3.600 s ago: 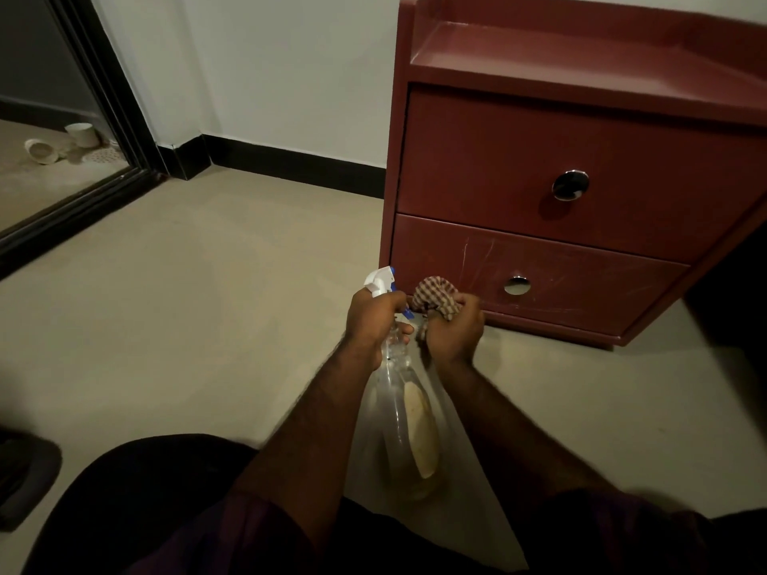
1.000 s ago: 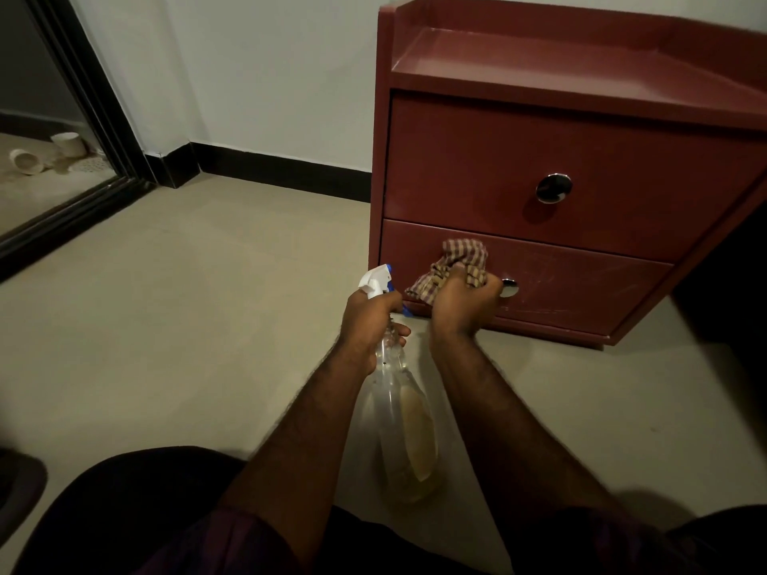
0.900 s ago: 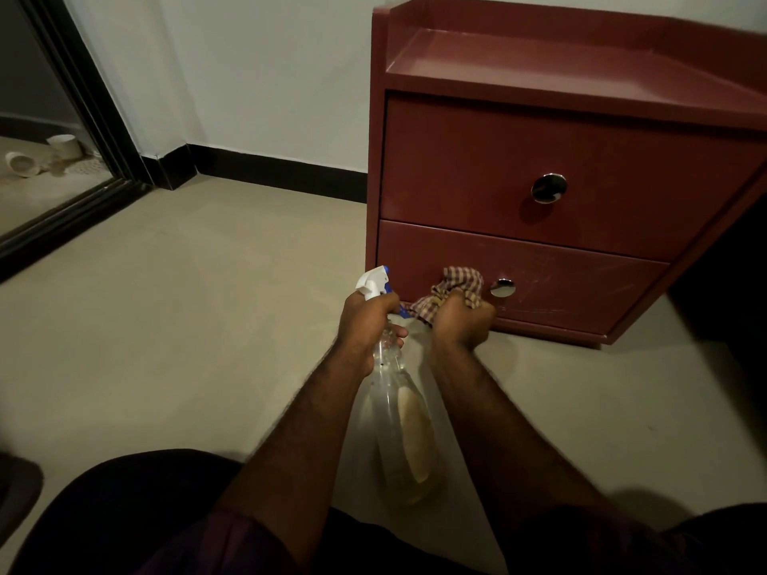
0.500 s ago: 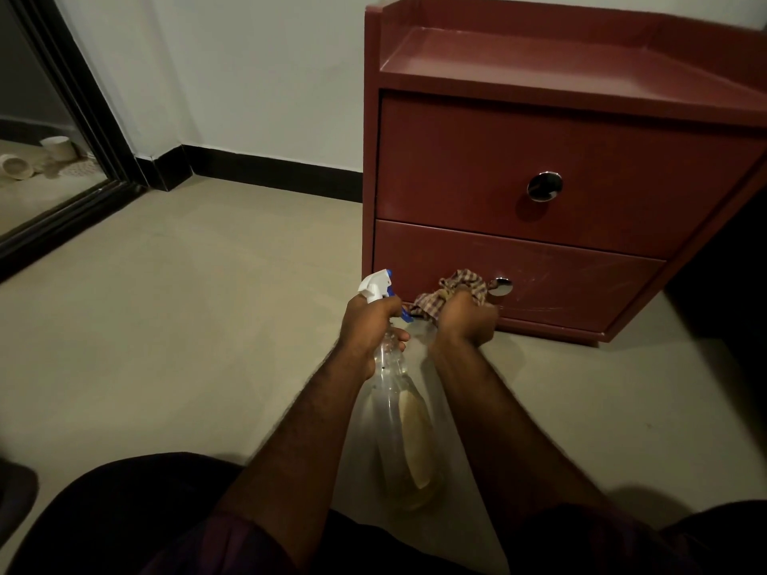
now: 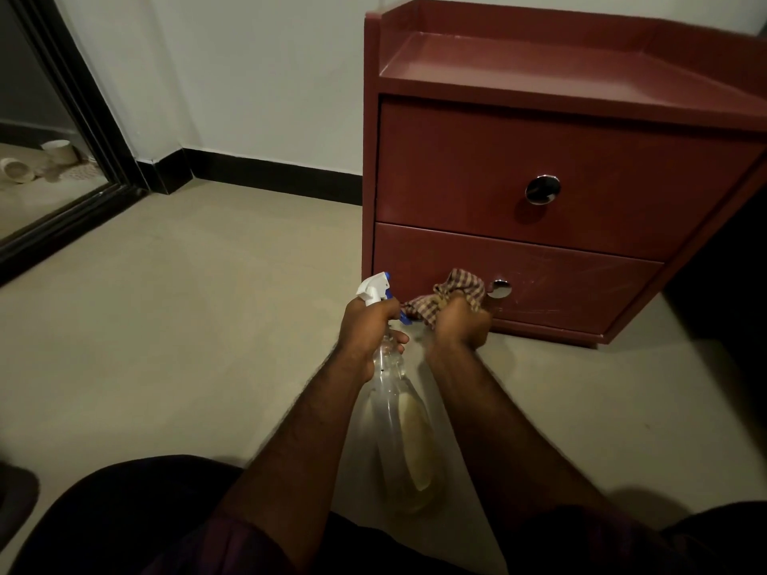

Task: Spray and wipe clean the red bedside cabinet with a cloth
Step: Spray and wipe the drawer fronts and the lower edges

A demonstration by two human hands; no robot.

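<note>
A clear spray bottle (image 5: 398, 429) is clamped at the neck by the left-hand grip (image 5: 367, 325). A checked cloth (image 5: 460, 286) is bunched in the closed right-hand grip (image 5: 460, 323) and held against the lower drawer (image 5: 572, 284) of the red bedside cabinet (image 5: 477, 151), just beside its round knob (image 5: 500, 289).

Readable text: none. Spray bottle (image 5: 392, 392): pale label (image 5: 415, 446) on its side, too blurred and dim to read. Red bedside cabinet (image 5: 477, 159), beyond the bottle: no lettering or number can be made out.
</note>
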